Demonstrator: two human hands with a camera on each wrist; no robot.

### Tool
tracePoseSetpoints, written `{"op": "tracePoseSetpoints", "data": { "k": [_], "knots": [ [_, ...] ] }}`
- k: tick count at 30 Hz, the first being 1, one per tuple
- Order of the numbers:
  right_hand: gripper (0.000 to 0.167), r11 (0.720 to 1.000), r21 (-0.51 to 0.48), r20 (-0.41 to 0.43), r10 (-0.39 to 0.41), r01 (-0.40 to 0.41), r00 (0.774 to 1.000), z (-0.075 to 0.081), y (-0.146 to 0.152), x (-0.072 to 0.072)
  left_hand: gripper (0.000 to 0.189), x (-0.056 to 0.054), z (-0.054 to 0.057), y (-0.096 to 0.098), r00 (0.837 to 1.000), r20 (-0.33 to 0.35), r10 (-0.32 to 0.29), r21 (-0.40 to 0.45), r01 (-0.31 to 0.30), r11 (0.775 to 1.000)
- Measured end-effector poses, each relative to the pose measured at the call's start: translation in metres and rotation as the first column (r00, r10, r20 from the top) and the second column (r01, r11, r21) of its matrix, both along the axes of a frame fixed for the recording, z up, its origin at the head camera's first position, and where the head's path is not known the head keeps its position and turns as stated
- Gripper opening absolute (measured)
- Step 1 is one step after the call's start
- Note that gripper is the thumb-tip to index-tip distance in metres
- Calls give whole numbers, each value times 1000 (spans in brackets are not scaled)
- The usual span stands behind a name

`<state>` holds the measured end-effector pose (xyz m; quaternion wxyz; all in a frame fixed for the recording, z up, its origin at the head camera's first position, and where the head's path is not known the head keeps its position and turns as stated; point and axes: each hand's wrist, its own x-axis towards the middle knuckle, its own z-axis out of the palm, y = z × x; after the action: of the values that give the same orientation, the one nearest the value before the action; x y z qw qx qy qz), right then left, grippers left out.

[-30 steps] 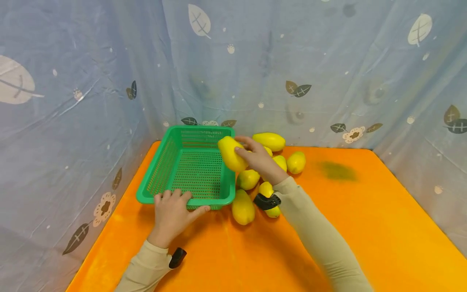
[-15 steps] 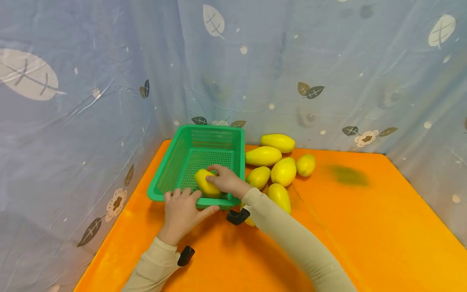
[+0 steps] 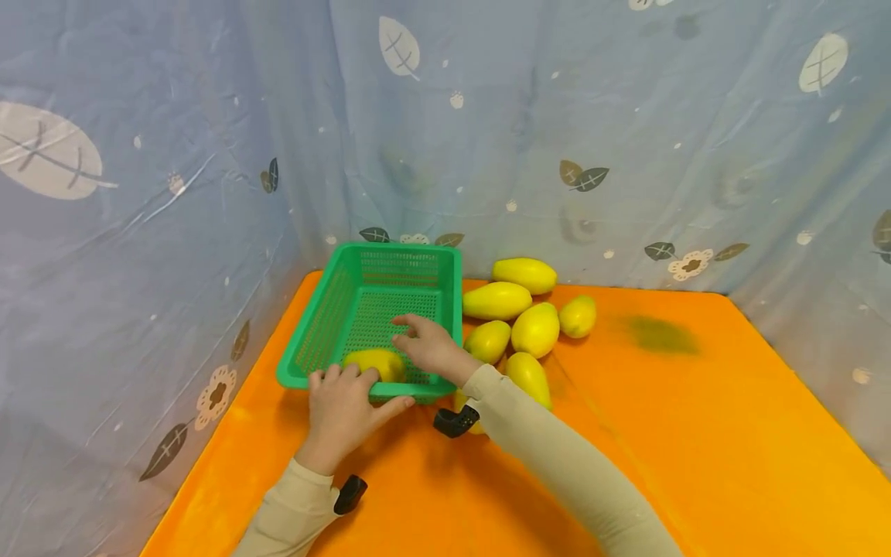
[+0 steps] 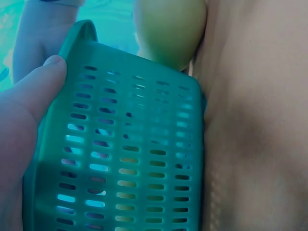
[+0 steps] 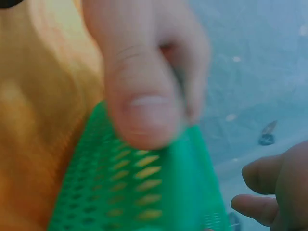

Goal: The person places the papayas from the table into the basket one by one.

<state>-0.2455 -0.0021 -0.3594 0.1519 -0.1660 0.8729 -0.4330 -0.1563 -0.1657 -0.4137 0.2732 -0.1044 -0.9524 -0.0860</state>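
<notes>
Orange tabletop (image 3: 668,449): left hand (image 3: 339,411) grips basket (image 3: 404,267), right hand (image 3: 433,346) loose; only head view shows fruit pile (image 3: 535,331).

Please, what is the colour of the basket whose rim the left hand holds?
The basket is green; the head view shows it best.

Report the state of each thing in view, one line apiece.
Green plastic basket: upright, one fruit inside
Yellow fruit inside: lying by the near wall
Other yellow fruits: whole, outside the basket
Left hand: gripping the near rim
Right hand: over the basket, holding nothing
</notes>
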Motion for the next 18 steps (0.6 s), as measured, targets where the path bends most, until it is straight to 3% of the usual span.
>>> {"op": "tracePoseSetpoints", "data": {
  "k": [4,10,14,18],
  "knots": [
    [47,996,-82,-29,-24,22,999,25,32,5,61,-1,-2,1,1000,6,-2,10,2,1000],
    [50,968,-210,-42,-148,136,988,61,112,7,63,0,-3,-1,999,48,6,38,-8,999],
    [57,947,-231,-19,-232,222,972,67,173,14,63,0,-3,-3,999,53,5,38,-7,999],
    [64,917,-247,24,-317,313,948,58,224,27,62,-1,-1,-1,999,53,-7,39,5,999]
  ]
}}
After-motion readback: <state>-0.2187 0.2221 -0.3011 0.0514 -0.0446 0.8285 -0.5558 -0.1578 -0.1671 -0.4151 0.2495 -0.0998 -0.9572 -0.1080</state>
